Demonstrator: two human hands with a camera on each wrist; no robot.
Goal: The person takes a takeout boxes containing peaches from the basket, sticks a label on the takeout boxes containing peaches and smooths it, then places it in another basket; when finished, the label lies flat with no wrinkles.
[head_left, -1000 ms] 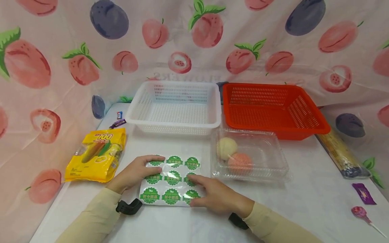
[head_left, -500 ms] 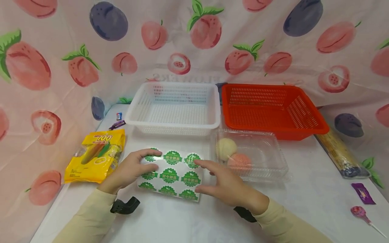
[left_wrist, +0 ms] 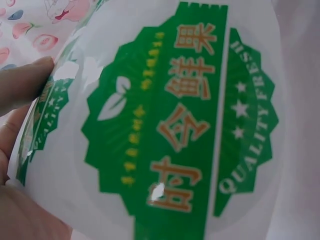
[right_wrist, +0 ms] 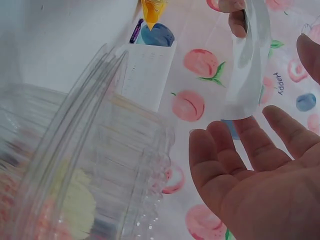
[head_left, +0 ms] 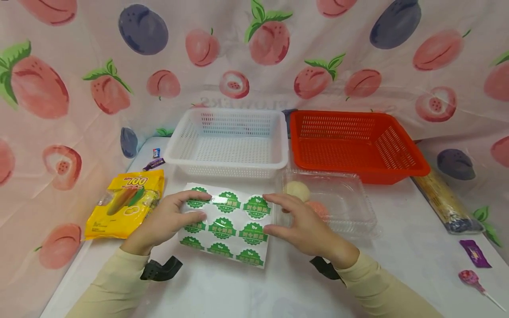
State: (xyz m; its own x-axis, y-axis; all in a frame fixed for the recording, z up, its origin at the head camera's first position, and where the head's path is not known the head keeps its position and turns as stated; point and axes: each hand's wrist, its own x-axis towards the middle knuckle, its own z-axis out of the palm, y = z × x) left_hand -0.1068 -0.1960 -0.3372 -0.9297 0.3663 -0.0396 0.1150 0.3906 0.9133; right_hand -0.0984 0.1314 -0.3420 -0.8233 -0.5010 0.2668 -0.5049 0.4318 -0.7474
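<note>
A white sheet of round green stickers (head_left: 224, 225) is held up at a tilt over the table. My left hand (head_left: 161, 221) pinches its left edge, thumb on the printed face; the other fingers are partly hidden behind it. One large sticker (left_wrist: 180, 120) fills the left wrist view. At the sheet's right edge is my right hand (head_left: 308, 227), fingers spread, the tips close to the upper right sticker. In the right wrist view its palm and loosely bent fingers (right_wrist: 252, 145) show, with the sheet just beyond the fingertips.
A clear lidded box (head_left: 350, 198) with a cream ball (head_left: 298, 191) and a pink ball (head_left: 319, 210) sits beside my right hand. Behind are a white basket (head_left: 226, 167) and a red basket (head_left: 358, 171). A yellow bag (head_left: 125, 205) lies left; a lollipop (head_left: 469, 277) lies right.
The sheet has come up off the table and tilted, with my left hand still gripping it. My right hand has moved up and to the right, its fingers spreading from the sheet.
</note>
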